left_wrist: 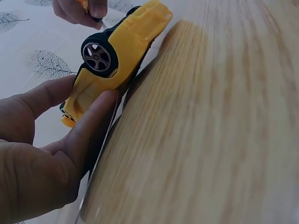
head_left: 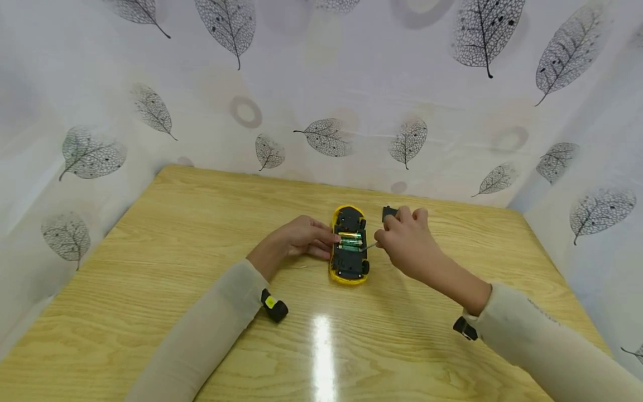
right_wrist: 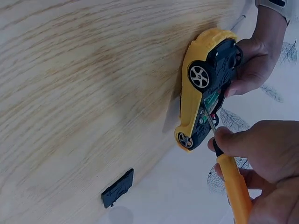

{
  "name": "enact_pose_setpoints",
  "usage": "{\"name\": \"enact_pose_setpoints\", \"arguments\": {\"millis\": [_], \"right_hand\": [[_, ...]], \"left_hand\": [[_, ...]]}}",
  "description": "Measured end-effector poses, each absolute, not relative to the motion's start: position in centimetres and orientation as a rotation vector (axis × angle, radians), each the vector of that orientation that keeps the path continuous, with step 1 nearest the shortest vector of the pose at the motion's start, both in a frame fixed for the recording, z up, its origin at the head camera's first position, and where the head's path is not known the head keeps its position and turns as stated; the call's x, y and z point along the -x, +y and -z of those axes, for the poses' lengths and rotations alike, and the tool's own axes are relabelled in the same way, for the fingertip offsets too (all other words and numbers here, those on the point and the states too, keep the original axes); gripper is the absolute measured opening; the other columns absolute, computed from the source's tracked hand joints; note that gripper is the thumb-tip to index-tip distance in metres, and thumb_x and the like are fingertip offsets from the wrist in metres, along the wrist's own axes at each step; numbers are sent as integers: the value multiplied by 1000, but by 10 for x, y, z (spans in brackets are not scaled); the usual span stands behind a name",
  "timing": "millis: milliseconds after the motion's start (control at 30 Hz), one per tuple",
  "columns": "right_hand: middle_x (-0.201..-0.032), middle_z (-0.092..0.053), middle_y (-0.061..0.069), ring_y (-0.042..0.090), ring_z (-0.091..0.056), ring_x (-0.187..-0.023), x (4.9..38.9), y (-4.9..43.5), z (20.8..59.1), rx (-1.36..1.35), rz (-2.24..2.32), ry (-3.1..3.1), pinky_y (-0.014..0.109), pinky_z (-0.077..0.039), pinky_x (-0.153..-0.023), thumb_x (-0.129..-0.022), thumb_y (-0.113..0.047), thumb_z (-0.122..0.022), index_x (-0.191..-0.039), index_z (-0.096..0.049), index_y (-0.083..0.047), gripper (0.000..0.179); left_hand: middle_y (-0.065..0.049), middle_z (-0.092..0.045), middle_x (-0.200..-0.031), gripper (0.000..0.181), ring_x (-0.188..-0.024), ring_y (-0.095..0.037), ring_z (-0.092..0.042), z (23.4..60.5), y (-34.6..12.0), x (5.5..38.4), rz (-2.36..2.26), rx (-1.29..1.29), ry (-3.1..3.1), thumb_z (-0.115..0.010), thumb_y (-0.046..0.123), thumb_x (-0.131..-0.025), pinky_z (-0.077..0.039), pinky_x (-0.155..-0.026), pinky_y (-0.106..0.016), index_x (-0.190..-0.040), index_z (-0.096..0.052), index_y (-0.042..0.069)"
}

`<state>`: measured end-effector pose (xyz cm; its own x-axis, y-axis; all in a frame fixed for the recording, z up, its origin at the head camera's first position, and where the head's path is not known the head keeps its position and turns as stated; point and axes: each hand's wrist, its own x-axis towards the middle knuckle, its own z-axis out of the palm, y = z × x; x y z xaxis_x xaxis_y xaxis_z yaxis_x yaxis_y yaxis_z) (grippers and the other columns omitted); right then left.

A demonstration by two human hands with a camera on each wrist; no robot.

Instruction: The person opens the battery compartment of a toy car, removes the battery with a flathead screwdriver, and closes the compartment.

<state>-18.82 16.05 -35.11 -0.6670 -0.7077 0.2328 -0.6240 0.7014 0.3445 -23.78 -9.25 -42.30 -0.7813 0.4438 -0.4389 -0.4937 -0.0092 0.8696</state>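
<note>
A yellow toy car (head_left: 346, 268) lies upside down on the table, its black underside facing up. Green and gold batteries (head_left: 350, 242) sit in the uncovered compartment at its middle. My left hand (head_left: 307, 237) holds the car by its left side, the thumb over the edge of the underside and the fingers against the yellow body (left_wrist: 128, 44). In my right hand (head_left: 409, 241) is a screwdriver with an orange handle (right_wrist: 235, 186), gripped from the right of the car. Its thin metal shaft (right_wrist: 210, 121) reaches into the battery compartment, the tip at the batteries' end.
The black battery cover (right_wrist: 117, 188) lies loose on the table, just beyond my right hand in the head view. A leaf-patterned cloth (head_left: 321, 72) hangs behind the wooden table (head_left: 216, 206) and along its sides. Light glares off the table's front (head_left: 323, 357).
</note>
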Motion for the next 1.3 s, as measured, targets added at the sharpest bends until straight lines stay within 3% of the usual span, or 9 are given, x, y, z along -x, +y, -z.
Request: {"name": "enact_pose_setpoints", "arguments": {"millis": [300, 700, 1000, 1300], "right_hand": [[-73, -48, 3, 24, -29, -71, 195, 160, 352, -1090, 334, -2511, 42, -19, -69, -87, -21, -83, -84, -78, -19, 7], [-94, -68, 4, 26, -41, -75, 199, 178, 362, -970, -195, -2767, 47, -22, -70, -91, -18, -79, -98, -81, -16, 7], [-97, -71, 4, 27, -48, -80, 204, 190, 378, -967, -464, -2764, 46, -21, -66, -93, -15, -76, -98, -80, -17, 6], [-98, -72, 3, 24, -45, -79, 206, 193, 380, -957, -514, -2773, 44, -20, -67, -92, -16, -77, -97, -80, -17, 5]], "left_hand": [[-17, -71, -97, 32, -81, -25, -72, 423, -91, 236, -1869, 54, 1636, -70, 0, -96, -65, -78, -39, -125, -64, -11], [-21, -73, -103, 36, -81, -25, -73, 422, -91, 235, -1874, 75, 1648, -71, -2, -94, -65, -76, -38, -128, -62, -12], [-18, -74, -95, 34, -78, -25, -73, 422, -92, 234, -1874, 84, 1646, -71, -2, -94, -66, -76, -38, -125, -63, -12], [-18, -74, -96, 33, -78, -25, -73, 421, -92, 234, -1866, 90, 1645, -73, -1, -93, -66, -75, -38, -124, -65, -10]]}}
